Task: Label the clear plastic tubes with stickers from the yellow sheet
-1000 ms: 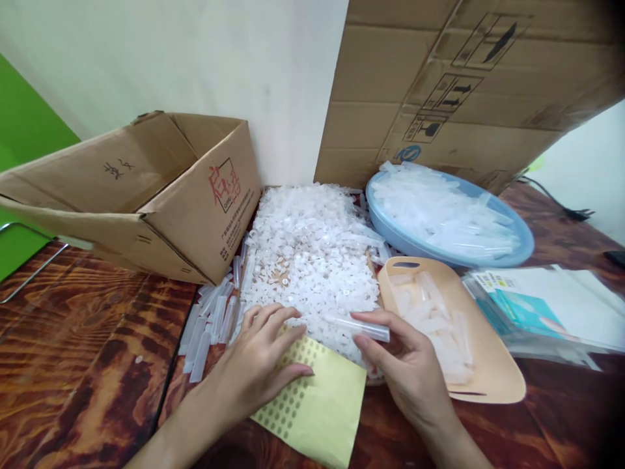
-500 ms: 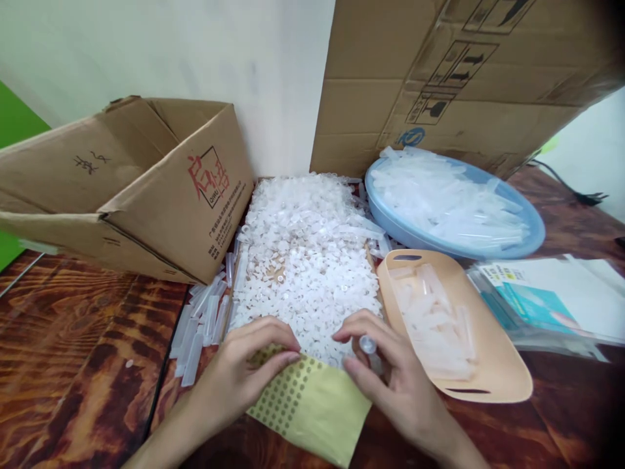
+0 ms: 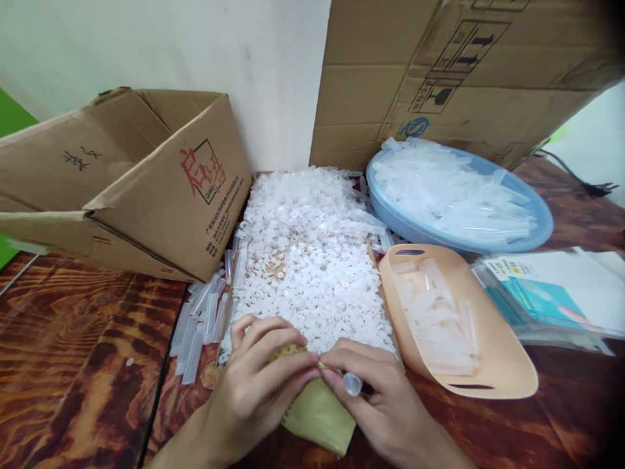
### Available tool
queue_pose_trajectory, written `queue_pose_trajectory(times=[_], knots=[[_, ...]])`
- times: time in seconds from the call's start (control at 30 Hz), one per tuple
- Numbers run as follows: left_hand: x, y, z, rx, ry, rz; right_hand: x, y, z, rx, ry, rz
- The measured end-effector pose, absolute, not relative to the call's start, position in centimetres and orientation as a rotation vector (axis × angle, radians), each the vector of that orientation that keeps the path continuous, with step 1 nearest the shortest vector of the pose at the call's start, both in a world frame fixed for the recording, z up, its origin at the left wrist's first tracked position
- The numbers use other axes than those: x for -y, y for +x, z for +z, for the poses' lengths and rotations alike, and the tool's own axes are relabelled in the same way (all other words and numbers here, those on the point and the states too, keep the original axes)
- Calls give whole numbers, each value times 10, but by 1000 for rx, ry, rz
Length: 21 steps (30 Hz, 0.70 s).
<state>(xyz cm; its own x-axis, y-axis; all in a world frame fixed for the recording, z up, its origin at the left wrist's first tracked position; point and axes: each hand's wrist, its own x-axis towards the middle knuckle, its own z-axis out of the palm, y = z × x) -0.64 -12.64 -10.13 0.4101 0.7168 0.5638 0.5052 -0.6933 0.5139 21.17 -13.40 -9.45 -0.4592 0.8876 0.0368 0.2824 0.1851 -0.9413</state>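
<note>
A yellow sheet (image 3: pixel 322 413) with rows of small dark round dots is pinched along its upper edge by my left hand (image 3: pixel 256 378), whose fingers cover most of the dots. My right hand (image 3: pixel 390 394) is closed around a clear plastic tube (image 3: pixel 352 383), its round end poking out between the fingers. The thumb and forefinger of that hand meet my left fingertips at the sheet's edge. Whatever lies between the touching fingertips is too small to make out. Just beyond both hands spreads a heap of small white translucent plastic pieces (image 3: pixel 312 286).
At left stands an open cardboard box (image 3: pixel 166 189), with loose clear tubes (image 3: pixel 195 335) beside it. To the right are a peach tray (image 3: pixel 508 352) and a blue basin (image 3: pixel 541 221), both holding clear tubes. Packaged bags (image 3: pixel 551 299) lie farther right. A large carton (image 3: pixel 371 85) stands behind.
My right hand has moved left, bringing its fingertips against my left hand's at the sheet's edge. The sheet has bent and its dots are now mostly covered. The tube stays in my right hand.
</note>
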Motion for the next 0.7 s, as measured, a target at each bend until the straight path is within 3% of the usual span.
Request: queue_pose_trajectory(times=[0.7], knots=[[130, 2, -100, -987, 1984, 1112, 135, 205, -97, 1882, -1017, 1075]])
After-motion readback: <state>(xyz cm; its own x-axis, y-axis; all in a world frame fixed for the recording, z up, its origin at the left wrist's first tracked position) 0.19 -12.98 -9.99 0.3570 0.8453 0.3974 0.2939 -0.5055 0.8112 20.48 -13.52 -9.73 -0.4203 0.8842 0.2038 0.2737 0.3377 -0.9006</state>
